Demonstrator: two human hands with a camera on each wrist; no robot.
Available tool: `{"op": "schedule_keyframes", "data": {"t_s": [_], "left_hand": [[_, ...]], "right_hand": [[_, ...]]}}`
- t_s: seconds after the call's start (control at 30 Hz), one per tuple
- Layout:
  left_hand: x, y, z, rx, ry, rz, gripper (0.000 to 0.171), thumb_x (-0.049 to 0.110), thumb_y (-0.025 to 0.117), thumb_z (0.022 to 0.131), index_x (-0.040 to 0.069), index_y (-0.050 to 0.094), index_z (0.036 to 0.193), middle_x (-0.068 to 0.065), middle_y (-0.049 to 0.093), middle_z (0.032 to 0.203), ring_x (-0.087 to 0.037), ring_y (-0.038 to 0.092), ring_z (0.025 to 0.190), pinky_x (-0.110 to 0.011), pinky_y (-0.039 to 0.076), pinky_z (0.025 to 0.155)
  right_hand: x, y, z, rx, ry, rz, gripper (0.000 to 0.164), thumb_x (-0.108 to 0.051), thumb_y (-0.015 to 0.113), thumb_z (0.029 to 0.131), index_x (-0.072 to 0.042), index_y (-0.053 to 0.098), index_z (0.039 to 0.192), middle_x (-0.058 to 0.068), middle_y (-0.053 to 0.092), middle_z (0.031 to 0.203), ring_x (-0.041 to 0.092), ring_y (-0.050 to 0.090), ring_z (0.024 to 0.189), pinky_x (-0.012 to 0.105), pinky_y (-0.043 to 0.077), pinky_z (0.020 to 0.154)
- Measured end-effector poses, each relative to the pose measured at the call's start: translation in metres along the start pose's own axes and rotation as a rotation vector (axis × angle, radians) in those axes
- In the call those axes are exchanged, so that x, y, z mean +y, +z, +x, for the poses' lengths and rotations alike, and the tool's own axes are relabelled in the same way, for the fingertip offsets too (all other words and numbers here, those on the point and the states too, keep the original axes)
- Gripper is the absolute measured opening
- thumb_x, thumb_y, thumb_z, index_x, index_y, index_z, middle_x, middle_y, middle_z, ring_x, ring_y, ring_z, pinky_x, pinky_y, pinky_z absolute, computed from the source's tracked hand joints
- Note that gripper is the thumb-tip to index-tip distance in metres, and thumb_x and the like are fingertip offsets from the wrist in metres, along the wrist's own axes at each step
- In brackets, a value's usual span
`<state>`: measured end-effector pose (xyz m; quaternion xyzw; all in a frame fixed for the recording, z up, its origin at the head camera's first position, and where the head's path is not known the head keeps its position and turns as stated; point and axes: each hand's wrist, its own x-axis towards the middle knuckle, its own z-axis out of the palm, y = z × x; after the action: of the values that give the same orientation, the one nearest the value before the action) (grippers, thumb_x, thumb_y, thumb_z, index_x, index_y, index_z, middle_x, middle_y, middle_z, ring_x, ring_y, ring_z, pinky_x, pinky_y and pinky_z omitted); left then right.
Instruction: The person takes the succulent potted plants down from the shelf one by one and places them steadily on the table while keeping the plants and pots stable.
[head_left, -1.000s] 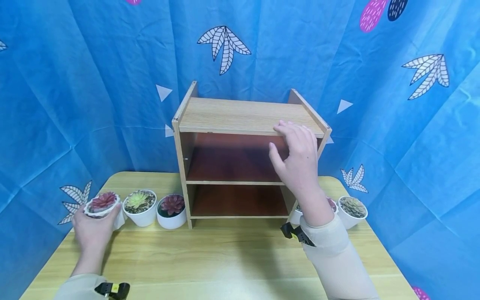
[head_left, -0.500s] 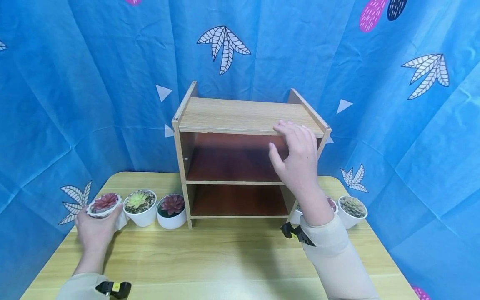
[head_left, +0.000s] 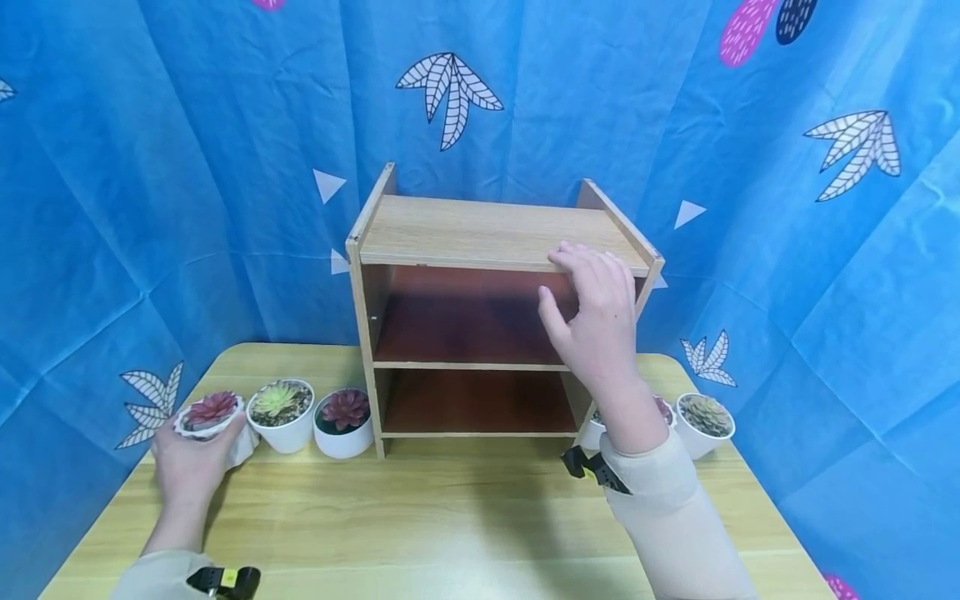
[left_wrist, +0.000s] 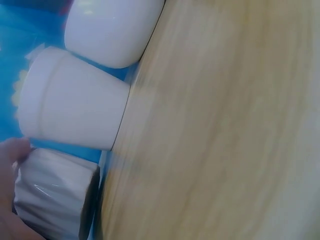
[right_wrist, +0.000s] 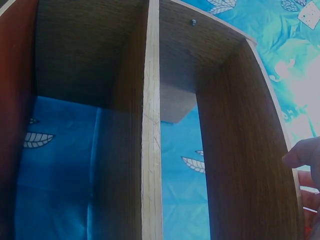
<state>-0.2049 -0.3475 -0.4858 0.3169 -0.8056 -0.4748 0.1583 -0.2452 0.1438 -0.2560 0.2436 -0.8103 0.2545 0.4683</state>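
My left hand (head_left: 189,457) grips a white ridged pot with a red succulent (head_left: 212,408) at the table's left. In the left wrist view that white pot (left_wrist: 55,195) shows its dark underside, and a narrow gap seems to part it from the table. Next to it stand a white pot with a light green succulent (head_left: 279,414) and a rounder white pot with a dark red succulent (head_left: 343,423). My right hand (head_left: 596,321) is at the front edge of the wooden shelf's (head_left: 487,229) top board, fingers loosely extended; contact is unclear.
Right of the shelf stands a white pot with a grey-green succulent (head_left: 705,423). Another reddish succulent (head_left: 663,408) is mostly hidden behind my right forearm. A blue patterned curtain (head_left: 247,167) encloses the wooden table (head_left: 420,525).
My left hand has shifted slightly right with the red succulent's pot, toward the light green one. The right hand stays where it was.
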Motion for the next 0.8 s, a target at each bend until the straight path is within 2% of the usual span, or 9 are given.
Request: {"op": "schedule_keyframes", "data": {"t_s": [0.4, 0.63, 0.8], "left_hand": [[0.0054, -0.0024, -0.0010, -0.040, 0.019, 0.031, 0.111, 0.045, 0.075, 0.085, -0.005, 0.005, 0.155, -0.035, 0.016, 0.155, -0.056, 0.025, 0.138, -0.063, 0.022, 0.115], [0.0075, -0.0044, 0.0006, -0.102, -0.007, 0.064, 0.114, 0.049, 0.071, 0.087, -0.006, -0.002, 0.154, -0.039, 0.011, 0.155, -0.059, 0.022, 0.138, -0.064, 0.021, 0.114], [0.0090, -0.0067, 0.0010, -0.121, -0.030, 0.076, 0.117, 0.053, 0.070, 0.086, -0.006, -0.005, 0.154, -0.039, 0.009, 0.155, -0.060, 0.021, 0.138, -0.065, 0.021, 0.114]], "right_hand": [[0.0007, -0.0008, -0.0004, -0.002, 0.001, -0.005, 0.036, -0.020, 0.066, 0.089, -0.008, 0.066, 0.123, 0.010, 0.065, 0.132, 0.029, 0.052, 0.129, 0.049, 0.031, 0.113], [0.0006, -0.0013, 0.0000, -0.003, 0.002, -0.004, 0.037, -0.019, 0.068, 0.088, -0.007, 0.067, 0.123, 0.010, 0.065, 0.132, 0.029, 0.052, 0.129, 0.049, 0.031, 0.113], [0.0002, -0.0010, 0.0001, -0.019, 0.007, -0.002, 0.037, -0.020, 0.067, 0.090, -0.008, 0.066, 0.125, 0.010, 0.064, 0.133, 0.029, 0.051, 0.130, 0.049, 0.029, 0.114]]}}
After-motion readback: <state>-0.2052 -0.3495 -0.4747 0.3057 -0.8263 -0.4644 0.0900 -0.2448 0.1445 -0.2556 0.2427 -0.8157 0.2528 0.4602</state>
